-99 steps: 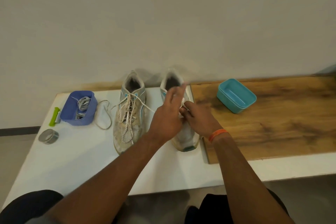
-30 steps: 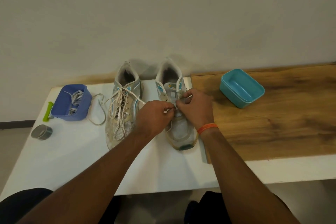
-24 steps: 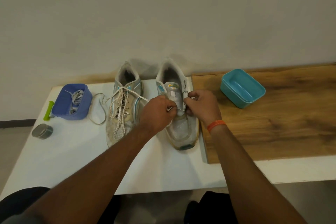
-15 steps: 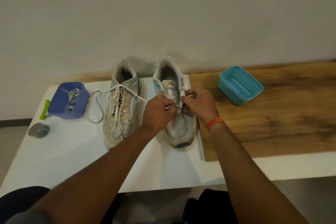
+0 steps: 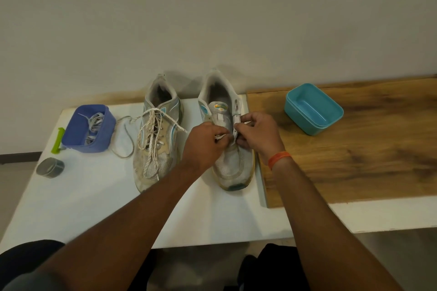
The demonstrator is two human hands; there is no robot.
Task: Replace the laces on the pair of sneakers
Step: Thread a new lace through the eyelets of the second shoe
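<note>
Sneakers stand side by side on the white table (image 5: 71,208), toes toward the person, heels toward the wall. The left sneaker (image 5: 157,134) is fully threaded with a worn lace. The right sneaker (image 5: 230,149) has bare upper eyelets and an exposed tongue.

Both hands work at the mid-eyelet zone of the right sneaker. The left hand (image 5: 204,145) is closed, pinching a short stretch of lace (image 5: 221,136) over the tongue. The right hand (image 5: 259,133) is closed on the eyelet strip at the outer edge of the same sneaker; whether it also holds a lace end cannot be told.

Key relation: the long axis of the right sneaker runs away from the person, directly between the two hands. The lace crosses this axis from the left hand toward the eyelet row beside the right hand. The right hand is nearer to that row.

Surface: the table abuts a wooden board (image 5: 354,144) on the right, which carries an empty teal tub (image 5: 313,108). A blue tub (image 5: 88,129) holding laces sits at far left, near a green tool (image 5: 56,140) and a grey tape roll (image 5: 50,168). A plain pale wall (image 5: 212,19) closes the background.
</note>
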